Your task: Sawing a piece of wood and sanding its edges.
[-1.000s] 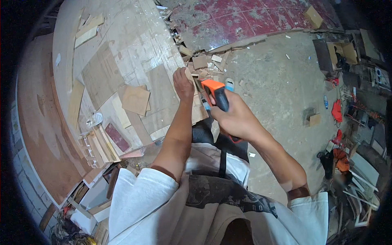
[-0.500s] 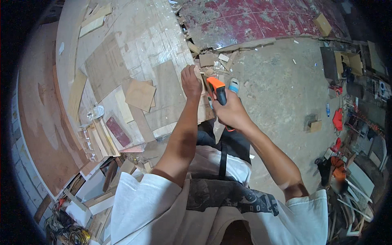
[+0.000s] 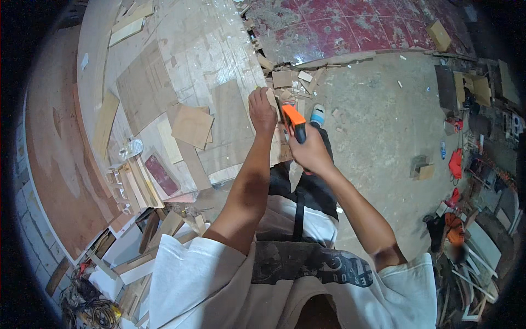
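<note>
My left hand (image 3: pixel 263 112) grips a thin, pale wooden piece (image 3: pixel 270 97) at the right edge of a large plywood work surface (image 3: pixel 192 60), fingers curled over it. Just right of it, my right hand (image 3: pixel 311 152) is wrapped round the orange and black handle of a saw (image 3: pixel 294 114). The dark blade lies close beside the wooden piece; whether it is in a cut I cannot tell. Loose square offcuts (image 3: pixel 190 127) lie on the surface left of my forearm. A shoe (image 3: pixel 317 115) and dark-trousered legs show below the edge.
Stacked wood strips (image 3: pixel 139 183) stand at the near left corner, beside a reddish board (image 3: pixel 66 148) and scrap pile (image 3: pixel 126 257). Offcuts (image 3: pixel 282 79) litter the concrete floor (image 3: pixel 372 131) by the red tiles (image 3: pixel 356 27). Tools, boxes (image 3: pixel 474 90) and scrap line the right side.
The view has shifted slightly. Against the surroundings, my right hand and the saw have moved a little left, closer to my left hand, which still holds the piece at the edge.
</note>
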A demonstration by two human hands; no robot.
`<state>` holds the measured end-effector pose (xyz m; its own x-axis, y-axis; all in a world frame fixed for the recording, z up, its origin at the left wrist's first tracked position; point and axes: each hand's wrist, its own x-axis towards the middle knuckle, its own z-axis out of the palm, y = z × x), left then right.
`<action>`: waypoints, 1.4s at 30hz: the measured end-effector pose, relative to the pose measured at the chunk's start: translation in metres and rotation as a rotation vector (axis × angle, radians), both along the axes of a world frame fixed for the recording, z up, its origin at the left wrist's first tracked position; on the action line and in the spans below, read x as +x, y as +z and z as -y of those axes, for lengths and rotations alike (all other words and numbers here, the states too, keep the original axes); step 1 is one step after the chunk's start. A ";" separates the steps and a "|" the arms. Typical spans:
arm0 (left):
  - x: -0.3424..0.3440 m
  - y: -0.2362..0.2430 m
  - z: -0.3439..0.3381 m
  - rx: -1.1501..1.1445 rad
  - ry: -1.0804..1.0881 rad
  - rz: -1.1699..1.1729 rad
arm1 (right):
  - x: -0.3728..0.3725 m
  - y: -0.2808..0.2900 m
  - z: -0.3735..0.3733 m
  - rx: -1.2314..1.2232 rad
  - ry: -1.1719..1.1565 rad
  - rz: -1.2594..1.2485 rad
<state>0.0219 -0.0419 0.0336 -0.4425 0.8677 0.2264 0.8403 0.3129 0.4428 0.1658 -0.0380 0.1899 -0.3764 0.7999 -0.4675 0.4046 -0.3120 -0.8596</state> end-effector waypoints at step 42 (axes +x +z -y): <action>0.006 -0.001 0.000 0.042 -0.055 0.052 | 0.023 0.024 0.021 -0.133 -0.086 -0.044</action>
